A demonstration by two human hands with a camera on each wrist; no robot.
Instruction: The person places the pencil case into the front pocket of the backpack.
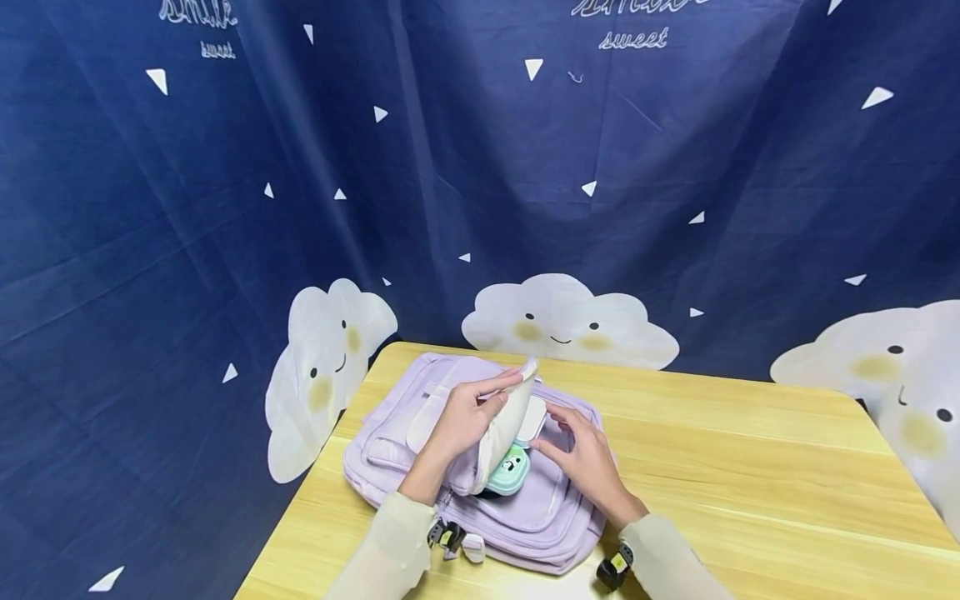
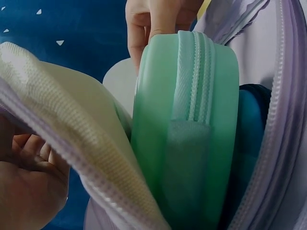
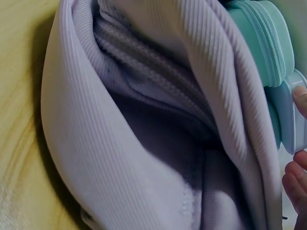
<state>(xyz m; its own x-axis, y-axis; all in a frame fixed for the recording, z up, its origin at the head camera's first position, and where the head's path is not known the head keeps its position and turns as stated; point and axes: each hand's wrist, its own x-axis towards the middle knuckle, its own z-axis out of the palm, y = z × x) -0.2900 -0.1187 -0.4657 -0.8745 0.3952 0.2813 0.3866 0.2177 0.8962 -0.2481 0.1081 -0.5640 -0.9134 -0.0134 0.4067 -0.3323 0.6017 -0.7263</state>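
A lavender backpack point(image 1: 551, 546) lies on the table with its front pocket unzipped. My left hand point(image 1: 463, 414) holds up the pocket's flap point(image 1: 512, 417), whose pale lining faces right. Inside the pocket sits a mint-green zippered case point(image 1: 510, 472) with a cartoon face; its zipper side fills the middle of the left wrist view. Just beyond it, my right hand point(image 1: 585, 458) grips a small white case point(image 1: 532, 419) by its right edge, thumb and fingers on its rim. Against the green case, a dark blue item point(image 2: 249, 120) shows in the left wrist view; its kind is unclear.
The wooden table point(image 1: 750, 467) extends to the right of the backpack. A dark blue curtain point(image 1: 525, 167) with clouds and triangles hangs behind and at the left. A pale tag-like piece point(image 1: 473, 547) hangs at the backpack's near edge. Another backpack opening gapes in the right wrist view.
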